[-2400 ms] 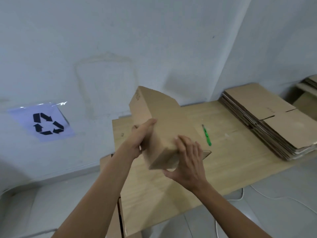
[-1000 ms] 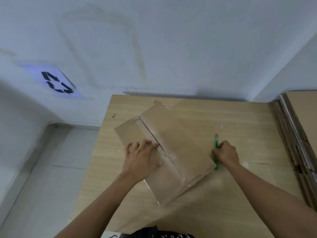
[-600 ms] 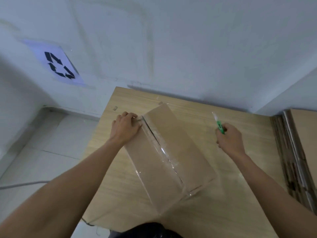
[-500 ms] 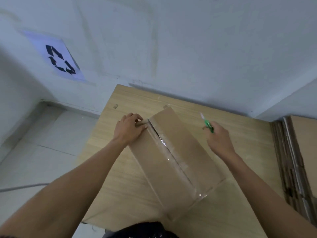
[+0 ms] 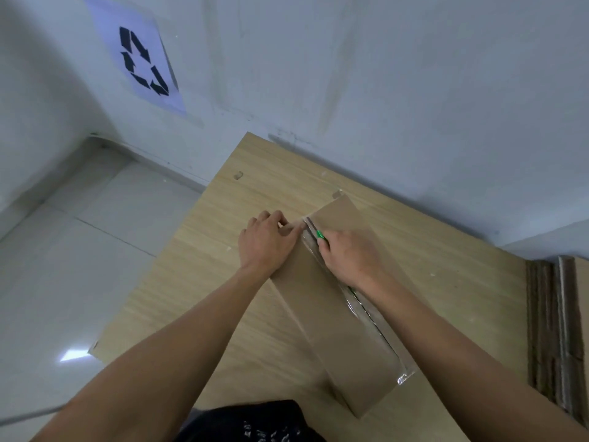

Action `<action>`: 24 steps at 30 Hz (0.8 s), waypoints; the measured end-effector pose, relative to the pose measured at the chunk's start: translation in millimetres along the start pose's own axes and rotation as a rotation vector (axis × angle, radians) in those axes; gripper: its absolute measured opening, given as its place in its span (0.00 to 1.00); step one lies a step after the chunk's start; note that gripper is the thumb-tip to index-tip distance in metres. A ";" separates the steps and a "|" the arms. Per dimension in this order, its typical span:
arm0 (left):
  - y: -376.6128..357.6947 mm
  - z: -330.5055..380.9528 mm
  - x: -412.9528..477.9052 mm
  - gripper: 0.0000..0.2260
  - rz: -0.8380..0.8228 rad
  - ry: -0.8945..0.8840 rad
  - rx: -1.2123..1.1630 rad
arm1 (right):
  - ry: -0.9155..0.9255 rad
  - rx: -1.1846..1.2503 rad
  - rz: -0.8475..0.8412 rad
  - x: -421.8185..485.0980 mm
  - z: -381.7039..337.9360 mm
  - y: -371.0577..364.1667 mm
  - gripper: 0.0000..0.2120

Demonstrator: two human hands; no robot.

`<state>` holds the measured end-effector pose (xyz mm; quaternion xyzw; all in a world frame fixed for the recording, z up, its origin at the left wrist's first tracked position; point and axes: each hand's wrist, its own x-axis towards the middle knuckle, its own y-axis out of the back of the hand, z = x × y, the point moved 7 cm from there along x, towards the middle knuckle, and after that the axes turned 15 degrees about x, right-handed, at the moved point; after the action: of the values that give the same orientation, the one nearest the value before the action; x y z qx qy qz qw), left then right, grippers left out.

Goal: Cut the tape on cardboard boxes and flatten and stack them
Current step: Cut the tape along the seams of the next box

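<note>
**A:** Which step is this?

**B:** Cutting the tape. The box (image 5: 334, 314) lies closed on the table (image 5: 216, 256), running from the middle of the frame toward the lower right. The right hand (image 5: 349, 258) is closed round a green cutter (image 5: 319, 235). Its tip is at the far end of the tape (image 5: 369, 314) on the top seam, just right of centre.

**A:** And the other hand?

**B:** The left hand (image 5: 271, 244) sits on the box's far end, fingers curled over the edge and thumb beside the seam, holding it down.

**A:** What does the next move call for?

**B:** I'd judge a straight, shallow pull along the seam toward the lower right, with the left thumb clear of the line. The tape looks whole below the hand, so flattening is not yet near.

**A:** Counts?

**B:** One box on the table, one cutter, one strip of tape and two hands. There is also one stack of flat cardboard (image 5: 554, 330) at the right edge.
</note>
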<state>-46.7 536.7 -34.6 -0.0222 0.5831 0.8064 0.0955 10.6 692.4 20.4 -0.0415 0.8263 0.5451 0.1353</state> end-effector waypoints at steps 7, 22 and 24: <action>1.2 2.5 -2.9 0.19 0.112 -0.065 0.014 | 0.056 0.002 -0.030 11.0 0.8 -6.8 0.16; 2.2 1.3 -4.7 0.17 0.114 -0.067 0.015 | 0.050 -0.175 -0.076 15.4 -11.3 -9.3 0.18; 2.1 1.0 -4.0 0.18 0.113 -0.060 0.016 | 0.060 -0.194 -0.096 17.3 -11.5 -8.1 0.18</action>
<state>-43.0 536.6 -31.7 0.0358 0.5867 0.8062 0.0675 -6.3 680.0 12.7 -0.1104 0.7705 0.6138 0.1318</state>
